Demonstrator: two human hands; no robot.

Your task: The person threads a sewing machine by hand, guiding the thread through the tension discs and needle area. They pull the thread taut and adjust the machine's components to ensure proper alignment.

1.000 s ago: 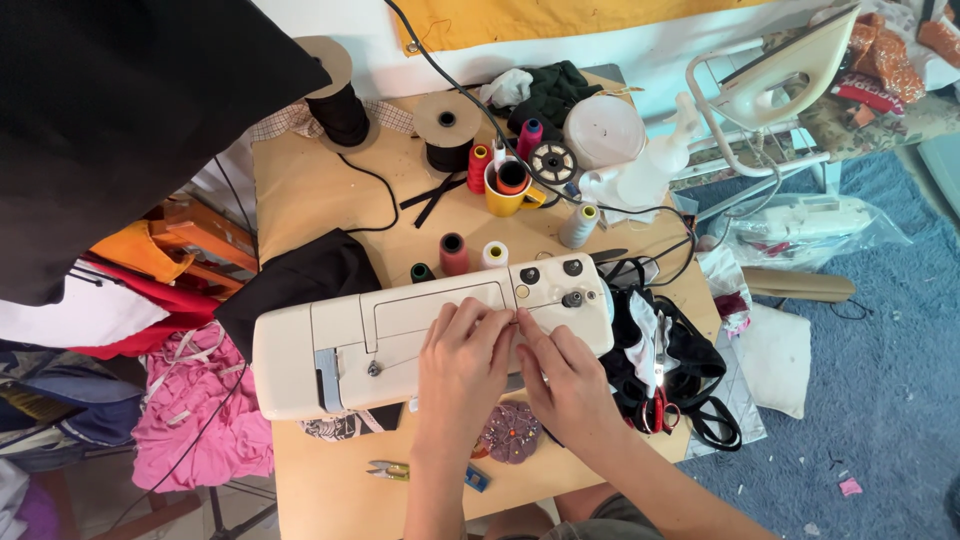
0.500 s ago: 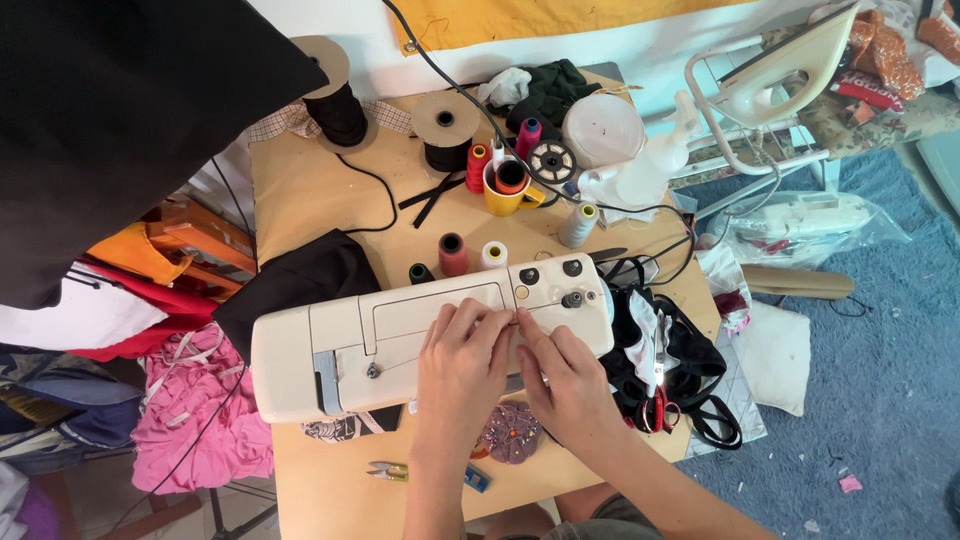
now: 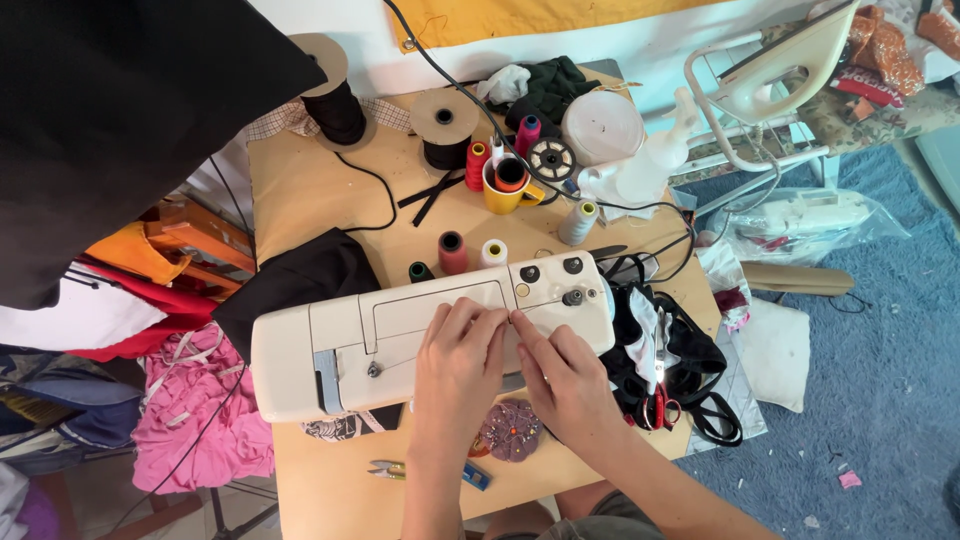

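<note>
A cream sewing machine (image 3: 350, 335) lies across a wooden table (image 3: 310, 190). My left hand (image 3: 458, 365) rests on the machine's top with its fingers bent toward the middle. My right hand (image 3: 565, 375) lies beside it, and its fingertips meet those of the left at the top seam, pinching something too fine to make out, perhaps thread. Both hands cover part of the machine's front. A round purple pincushion (image 3: 508, 432) sits just below them.
Thread spools (image 3: 453, 252), a yellow mug (image 3: 505, 190), black scissors (image 3: 430, 195) and large black thread cones (image 3: 335, 105) stand behind the machine. Small snips (image 3: 388, 468) lie near the front edge. Black straps (image 3: 670, 370) are piled at the right, pink cloth (image 3: 205, 420) at the left.
Both hands stay on the machine's top with only slight finger movement. The view has shifted very little.
</note>
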